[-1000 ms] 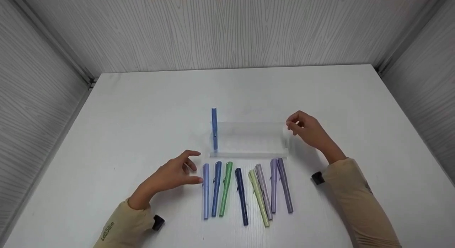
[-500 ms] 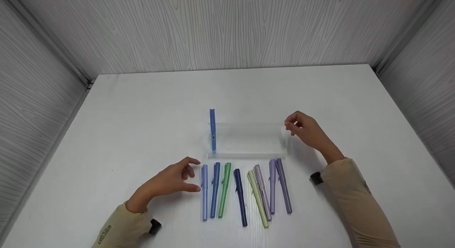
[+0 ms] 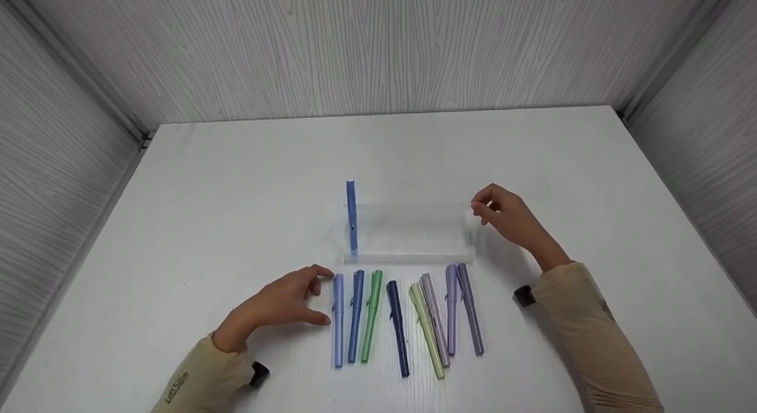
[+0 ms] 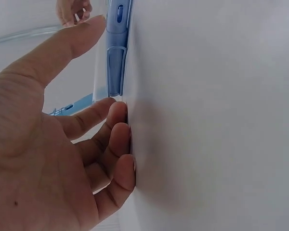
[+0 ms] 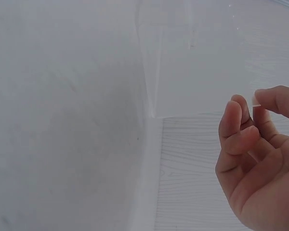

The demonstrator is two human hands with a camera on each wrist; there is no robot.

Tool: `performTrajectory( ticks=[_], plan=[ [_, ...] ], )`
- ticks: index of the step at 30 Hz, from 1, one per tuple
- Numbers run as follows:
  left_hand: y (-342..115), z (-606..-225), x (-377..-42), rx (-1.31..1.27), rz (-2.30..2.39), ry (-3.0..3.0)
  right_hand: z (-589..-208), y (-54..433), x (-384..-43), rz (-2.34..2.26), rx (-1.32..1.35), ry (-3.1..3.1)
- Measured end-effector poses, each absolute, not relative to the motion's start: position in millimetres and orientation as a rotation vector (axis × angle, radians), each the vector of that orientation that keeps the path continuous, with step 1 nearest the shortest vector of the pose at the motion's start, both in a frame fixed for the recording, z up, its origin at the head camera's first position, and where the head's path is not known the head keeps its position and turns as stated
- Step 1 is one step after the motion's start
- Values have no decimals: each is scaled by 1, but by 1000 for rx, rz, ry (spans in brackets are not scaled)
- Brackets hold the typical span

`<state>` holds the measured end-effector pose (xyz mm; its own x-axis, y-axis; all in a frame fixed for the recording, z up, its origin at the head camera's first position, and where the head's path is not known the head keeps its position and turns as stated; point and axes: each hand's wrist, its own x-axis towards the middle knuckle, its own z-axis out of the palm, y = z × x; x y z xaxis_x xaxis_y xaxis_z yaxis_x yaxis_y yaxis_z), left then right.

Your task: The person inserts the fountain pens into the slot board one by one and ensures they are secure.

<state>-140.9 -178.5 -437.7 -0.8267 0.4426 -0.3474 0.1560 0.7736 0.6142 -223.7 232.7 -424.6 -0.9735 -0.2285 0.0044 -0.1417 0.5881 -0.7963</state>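
Note:
My left hand (image 3: 288, 296) is beside the light blue pen (image 3: 338, 321), thumb and forefinger spread next to its clip end. In the left wrist view that pen (image 4: 116, 53) lies just past the thumb and forefinger tips, and the other fingers rest on the table. My right hand (image 3: 502, 213) pinches the back right corner of a clear plastic pen stand (image 3: 414, 258) between thumb and forefinger. The right wrist view shows the fingertips meeting close to the stand's see-through side panel (image 5: 197, 72). A blue pen (image 3: 352, 215) leans upright in the stand's left end.
Right of the light blue pen lie a blue pen (image 3: 355, 315), a green pen (image 3: 372, 315) and a navy pen (image 3: 398, 329). Beyond them are a yellow-green pen (image 3: 427, 330) and several purple-toned pens (image 3: 470, 309). All lie on the white table (image 3: 236, 182) before the stand.
My left hand has lowered slightly toward the front along the light blue pen, its forefinger now near the pen's top. The right hand stays at the stand's corner. The whole view shifts a little.

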Motion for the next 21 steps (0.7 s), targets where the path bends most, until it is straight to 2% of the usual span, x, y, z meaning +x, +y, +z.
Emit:
performTrajectory(
  ticks=[21],
  plan=[
    [-165,-435,-141,452,636,2609,-422,234,-223,-1352,-338,2695]
  ],
)
